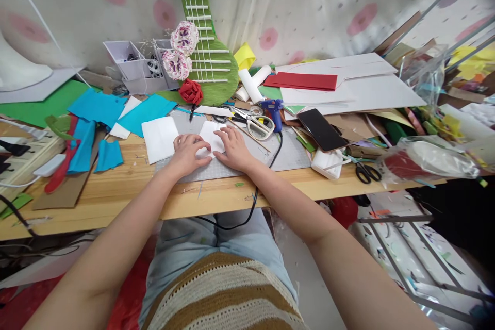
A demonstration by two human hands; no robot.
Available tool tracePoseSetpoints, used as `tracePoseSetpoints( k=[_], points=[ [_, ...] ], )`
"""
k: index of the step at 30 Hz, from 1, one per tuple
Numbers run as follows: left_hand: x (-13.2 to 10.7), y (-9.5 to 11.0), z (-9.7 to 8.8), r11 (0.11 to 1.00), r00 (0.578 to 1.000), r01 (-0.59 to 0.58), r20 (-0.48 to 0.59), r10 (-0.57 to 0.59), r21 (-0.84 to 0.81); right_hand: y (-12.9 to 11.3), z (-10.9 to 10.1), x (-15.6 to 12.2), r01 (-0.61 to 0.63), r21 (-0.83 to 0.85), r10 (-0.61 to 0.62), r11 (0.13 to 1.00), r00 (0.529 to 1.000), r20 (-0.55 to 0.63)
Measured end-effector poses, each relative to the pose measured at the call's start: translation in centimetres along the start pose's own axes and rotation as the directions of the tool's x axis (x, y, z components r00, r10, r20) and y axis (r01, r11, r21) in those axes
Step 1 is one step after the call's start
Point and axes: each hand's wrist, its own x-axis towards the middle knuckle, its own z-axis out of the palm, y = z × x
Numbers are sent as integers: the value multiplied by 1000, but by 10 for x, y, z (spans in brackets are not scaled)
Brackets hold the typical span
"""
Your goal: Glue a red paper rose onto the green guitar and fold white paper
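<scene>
My left hand (188, 152) and my right hand (233, 147) rest side by side on a small white paper piece (211, 136) lying on a grey cutting mat (294, 157). Both hands lie flat with fingers spread, pressing the paper down. A second white paper sheet (159, 138) lies just left of my left hand. White-handled scissors (257, 125) and a blue glue gun (273, 110) sit just beyond my right hand, the gun's black cord running down over the table edge.
A green paper guitar (211, 69) with paper flowers leans at the back. Blue paper scraps (116, 113) lie left, a black phone (322, 130), black scissors (365, 171), white boards and a plastic bag right. A power strip (23, 157) sits far left.
</scene>
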Motion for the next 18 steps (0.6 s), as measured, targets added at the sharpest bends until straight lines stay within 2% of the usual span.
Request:
tracePoseSetpoints(
  k=[7, 12, 18],
  points=[
    [7, 10, 0, 996, 996, 83, -24, -83, -11, 2, 5, 1, -38, 30, 38, 999, 999, 4],
    [13, 10, -2, 997, 996, 81, 43, -81, 6, 2, 2, 1, -74, 41, 74, 996, 997, 11],
    [17, 3, -8, 988, 984, 131, 107, -140, 82, 9, -7, 1, -187, 47, 186, 981, 982, 14]
  ],
)
